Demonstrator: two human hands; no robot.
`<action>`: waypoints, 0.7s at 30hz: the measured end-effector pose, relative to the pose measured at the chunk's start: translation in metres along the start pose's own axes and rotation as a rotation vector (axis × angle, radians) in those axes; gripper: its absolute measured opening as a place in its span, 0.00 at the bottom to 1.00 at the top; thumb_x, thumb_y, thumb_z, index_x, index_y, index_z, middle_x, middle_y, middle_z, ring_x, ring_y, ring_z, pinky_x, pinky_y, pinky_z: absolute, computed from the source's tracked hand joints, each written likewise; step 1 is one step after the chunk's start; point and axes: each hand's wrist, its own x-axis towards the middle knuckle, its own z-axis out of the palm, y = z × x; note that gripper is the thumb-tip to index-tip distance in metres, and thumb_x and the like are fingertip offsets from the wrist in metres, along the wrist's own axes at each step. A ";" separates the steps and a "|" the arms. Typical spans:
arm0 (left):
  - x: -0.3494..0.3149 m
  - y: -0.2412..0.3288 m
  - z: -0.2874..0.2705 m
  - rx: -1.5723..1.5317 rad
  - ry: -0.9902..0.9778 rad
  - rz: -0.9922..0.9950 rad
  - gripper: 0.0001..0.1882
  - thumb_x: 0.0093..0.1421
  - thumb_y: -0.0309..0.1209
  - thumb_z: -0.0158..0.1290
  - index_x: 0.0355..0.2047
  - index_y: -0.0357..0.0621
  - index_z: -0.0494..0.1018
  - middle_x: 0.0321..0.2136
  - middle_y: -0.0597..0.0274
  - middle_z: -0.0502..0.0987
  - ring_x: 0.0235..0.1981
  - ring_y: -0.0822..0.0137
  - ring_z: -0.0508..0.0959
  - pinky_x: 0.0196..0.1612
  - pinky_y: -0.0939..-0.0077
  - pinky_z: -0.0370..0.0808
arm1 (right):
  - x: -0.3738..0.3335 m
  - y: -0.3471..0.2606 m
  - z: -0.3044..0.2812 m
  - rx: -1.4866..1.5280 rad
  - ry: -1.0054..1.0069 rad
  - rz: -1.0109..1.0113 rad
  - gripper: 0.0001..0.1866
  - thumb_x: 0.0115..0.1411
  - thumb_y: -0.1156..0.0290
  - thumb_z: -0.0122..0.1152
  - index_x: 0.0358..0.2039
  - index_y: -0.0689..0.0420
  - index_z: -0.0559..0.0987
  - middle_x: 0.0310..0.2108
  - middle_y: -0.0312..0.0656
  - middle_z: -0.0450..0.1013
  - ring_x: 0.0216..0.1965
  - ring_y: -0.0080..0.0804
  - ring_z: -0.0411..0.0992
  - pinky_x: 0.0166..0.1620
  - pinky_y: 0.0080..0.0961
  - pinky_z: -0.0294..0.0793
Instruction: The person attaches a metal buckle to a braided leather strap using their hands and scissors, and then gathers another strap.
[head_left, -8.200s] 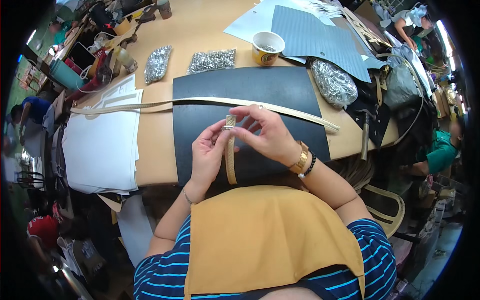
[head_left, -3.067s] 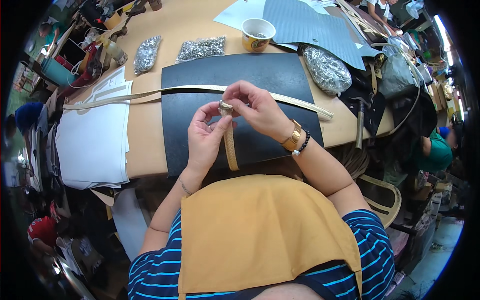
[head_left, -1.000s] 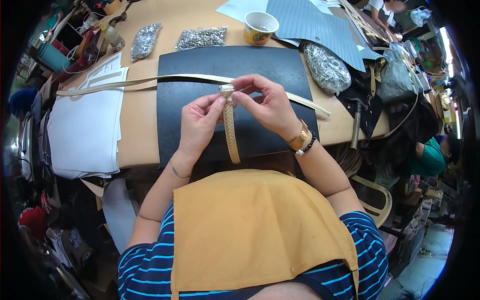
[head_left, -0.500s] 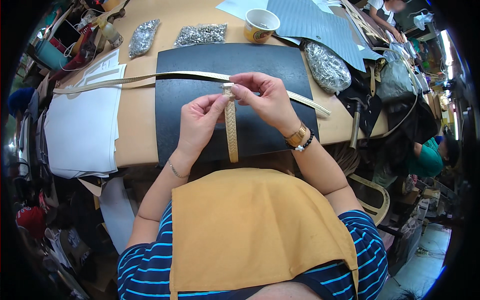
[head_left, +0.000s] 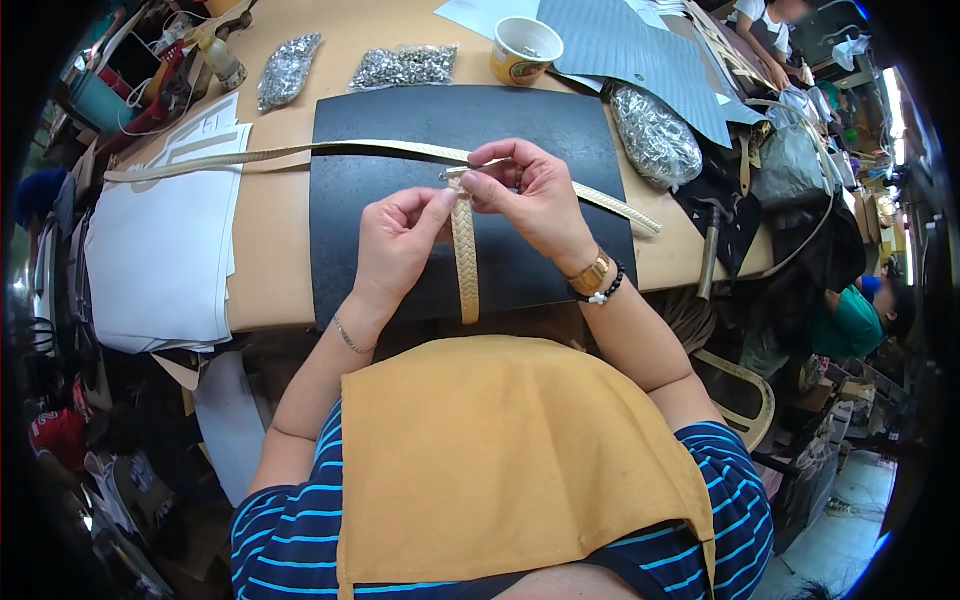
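Between the fingertips of my left hand [head_left: 395, 245] is the upper end of a short, cream braided strap [head_left: 466, 270], which hangs toward me over the front edge of a black mat. My right hand [head_left: 540, 210] is closed at the same end, thumb and forefinger pinching around a small silvery metal piece [head_left: 456, 173] that looks like a buckle. Fingers cover part of it, so its fit on the strap cannot be made out. A long cream braided strap [head_left: 240, 158] runs left to right behind both hands, passing under the right one.
The black mat [head_left: 370, 240] lies on a tan table. White paper sheets [head_left: 160, 260] are at left. Bags of metal pieces [head_left: 405, 67] and a white-and-yellow cup [head_left: 524, 58] stand behind. A hammer [head_left: 711, 250] and another bag [head_left: 655, 140] are at right. A co-worker [head_left: 765, 40] sits far right.
My right fingers have lifted and spread slightly, and more of the metal piece shows at the strap's end. My left hand keeps its pinch with almost no movement.
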 end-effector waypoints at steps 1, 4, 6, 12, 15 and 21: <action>0.001 0.000 -0.001 0.003 -0.002 -0.003 0.12 0.66 0.31 0.57 0.39 0.32 0.79 0.29 0.63 0.82 0.30 0.78 0.80 0.35 0.82 0.79 | 0.001 0.003 0.000 -0.013 0.011 -0.024 0.13 0.59 0.71 0.69 0.40 0.62 0.76 0.33 0.37 0.78 0.33 0.17 0.75 0.35 0.16 0.78; 0.006 0.003 0.004 -0.032 0.038 -0.001 0.11 0.65 0.30 0.58 0.40 0.32 0.80 0.31 0.62 0.82 0.32 0.77 0.80 0.37 0.81 0.80 | 0.003 0.007 0.001 -0.105 0.054 -0.163 0.12 0.58 0.73 0.70 0.36 0.60 0.74 0.30 0.35 0.76 0.32 0.16 0.74 0.35 0.16 0.76; 0.008 0.001 0.002 -0.038 0.054 -0.005 0.10 0.65 0.29 0.58 0.42 0.35 0.80 0.31 0.65 0.82 0.29 0.79 0.78 0.35 0.84 0.78 | 0.003 0.007 0.004 -0.181 0.082 -0.222 0.13 0.57 0.74 0.69 0.35 0.60 0.72 0.28 0.34 0.75 0.31 0.16 0.73 0.35 0.16 0.74; 0.028 0.002 -0.018 -0.049 -0.078 -0.145 0.10 0.66 0.31 0.57 0.41 0.38 0.79 0.31 0.64 0.82 0.28 0.78 0.79 0.34 0.85 0.77 | 0.014 -0.008 0.001 -0.388 0.000 -0.168 0.12 0.58 0.72 0.70 0.36 0.59 0.74 0.28 0.35 0.76 0.30 0.16 0.73 0.36 0.16 0.75; 0.035 0.001 -0.021 -0.120 -0.082 -0.222 0.08 0.67 0.33 0.55 0.38 0.40 0.77 0.30 0.63 0.81 0.29 0.76 0.80 0.34 0.83 0.78 | 0.045 -0.012 -0.012 -0.336 -0.168 -0.114 0.12 0.59 0.70 0.69 0.37 0.59 0.75 0.29 0.35 0.77 0.30 0.16 0.73 0.36 0.17 0.74; 0.036 -0.019 -0.016 -0.162 -0.052 -0.128 0.07 0.67 0.31 0.53 0.36 0.41 0.74 0.28 0.65 0.80 0.29 0.74 0.81 0.35 0.81 0.78 | 0.155 0.000 -0.017 -0.945 -0.125 -0.520 0.08 0.60 0.69 0.64 0.38 0.56 0.82 0.32 0.39 0.78 0.36 0.32 0.77 0.41 0.29 0.77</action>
